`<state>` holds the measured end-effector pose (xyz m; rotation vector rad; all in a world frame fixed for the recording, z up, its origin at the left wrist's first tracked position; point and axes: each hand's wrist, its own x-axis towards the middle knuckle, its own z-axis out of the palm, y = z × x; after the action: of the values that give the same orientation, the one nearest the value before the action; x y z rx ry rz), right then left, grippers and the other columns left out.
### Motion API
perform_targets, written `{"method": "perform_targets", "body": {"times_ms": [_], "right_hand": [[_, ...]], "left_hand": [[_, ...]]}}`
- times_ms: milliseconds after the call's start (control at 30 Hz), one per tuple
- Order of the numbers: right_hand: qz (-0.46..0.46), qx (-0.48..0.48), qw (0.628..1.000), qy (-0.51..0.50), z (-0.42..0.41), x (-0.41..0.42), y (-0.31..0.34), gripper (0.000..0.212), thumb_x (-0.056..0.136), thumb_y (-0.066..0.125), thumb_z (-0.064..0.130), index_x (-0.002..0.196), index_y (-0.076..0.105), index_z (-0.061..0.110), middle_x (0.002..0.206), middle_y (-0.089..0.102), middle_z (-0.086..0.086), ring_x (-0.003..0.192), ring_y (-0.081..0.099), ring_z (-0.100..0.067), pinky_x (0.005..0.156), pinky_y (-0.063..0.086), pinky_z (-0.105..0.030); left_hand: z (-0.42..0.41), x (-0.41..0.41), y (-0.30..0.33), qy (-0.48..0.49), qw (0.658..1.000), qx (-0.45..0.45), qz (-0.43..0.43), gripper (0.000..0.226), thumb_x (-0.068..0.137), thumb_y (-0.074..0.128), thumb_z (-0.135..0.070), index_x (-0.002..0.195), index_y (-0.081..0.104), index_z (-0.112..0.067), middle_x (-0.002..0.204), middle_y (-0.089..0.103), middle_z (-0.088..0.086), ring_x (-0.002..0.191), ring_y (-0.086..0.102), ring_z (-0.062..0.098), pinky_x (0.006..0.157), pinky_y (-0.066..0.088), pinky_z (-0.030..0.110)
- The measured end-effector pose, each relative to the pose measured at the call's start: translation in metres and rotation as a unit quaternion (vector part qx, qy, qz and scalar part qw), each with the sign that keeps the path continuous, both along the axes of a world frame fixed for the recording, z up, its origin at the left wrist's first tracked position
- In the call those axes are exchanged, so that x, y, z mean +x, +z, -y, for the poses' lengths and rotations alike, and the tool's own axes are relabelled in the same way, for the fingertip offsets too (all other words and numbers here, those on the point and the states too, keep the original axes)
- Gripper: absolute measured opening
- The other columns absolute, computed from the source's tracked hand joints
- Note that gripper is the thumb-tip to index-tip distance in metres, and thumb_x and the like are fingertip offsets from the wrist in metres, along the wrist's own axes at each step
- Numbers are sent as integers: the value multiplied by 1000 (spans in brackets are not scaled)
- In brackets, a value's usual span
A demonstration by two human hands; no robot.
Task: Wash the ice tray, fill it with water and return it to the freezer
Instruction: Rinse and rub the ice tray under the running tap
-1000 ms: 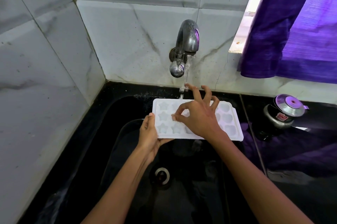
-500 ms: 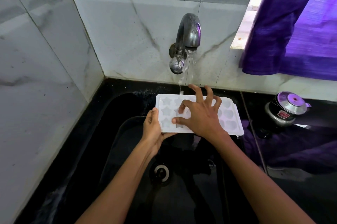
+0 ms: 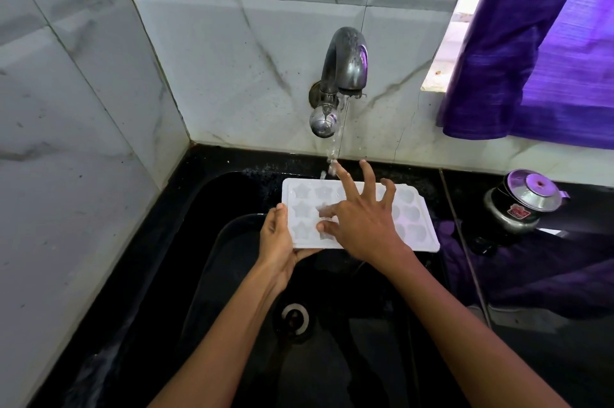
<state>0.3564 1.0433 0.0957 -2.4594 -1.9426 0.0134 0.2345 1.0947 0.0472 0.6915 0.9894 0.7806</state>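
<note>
Water's running from the tap (image 3: 345, 75), a thin stream dropping onto the far edge of the ice tray (image 3: 412, 218), and you've got that white tray held level over the black sink (image 3: 206, 241), up near the sink's back edge. Your left hand (image 3: 277, 241) has it by the near-left corner: thumb up along the short left rim, fingers curled underneath, so that's a firm grip on the tray. Your right hand (image 3: 362, 221) is on top of the tray, fingers spread wide and bent like a claw; thumb and forefinger are down in the star-shaped cups near the middle, the other fingertips reach toward the far rim, and the longest one is right at the foot of the stream. It's pressing and rubbing, not gripping anything. The right end of the tray sticks out past your wrist, heart-shaped cups showing there.

Below your forearms sits the drain (image 3: 294, 319), in the floor of the sink. On the black worktop (image 3: 531, 374) at the right, a small steel pressure cooker (image 3: 518, 201) stands by the back wall, well apart from the tray. A purple curtain (image 3: 538, 51) hangs above it.
</note>
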Motion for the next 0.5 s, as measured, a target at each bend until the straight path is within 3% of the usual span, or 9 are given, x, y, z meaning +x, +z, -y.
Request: {"method": "perform_targets", "body": {"times_ms": [300, 400, 500], "right_hand": [[-86, 129, 987, -42, 6, -8, 6, 21, 66, 76, 52, 70, 73, 32, 157, 13, 16, 140, -7, -23, 103, 1, -45], [-94, 70, 993, -12, 10, -11, 0, 31, 80, 56, 62, 84, 74, 38, 159, -2, 14, 137, -18, -19, 101, -5, -46], [-90, 21, 996, 2, 14, -7, -5, 42, 82, 44, 70, 105, 67, 44, 158, -16, 11, 133, -28, -18, 101, -10, -48]], "left_hand": [[-1, -7, 2, -4, 1000, 19, 5, 33, 101, 35, -38, 116, 54, -17, 105, 71, 10, 86, 72, 24, 60, 59, 38], [-4, -6, 2, 1, 1000, 19, 5, 32, 101, 35, -38, 114, 56, -17, 102, 72, 10, 84, 72, 25, 59, 58, 37], [-8, -3, 1, 8, 1000, 14, 6, 30, 100, 36, -39, 109, 55, -18, 99, 73, 11, 77, 72, 26, 53, 56, 32]]}}
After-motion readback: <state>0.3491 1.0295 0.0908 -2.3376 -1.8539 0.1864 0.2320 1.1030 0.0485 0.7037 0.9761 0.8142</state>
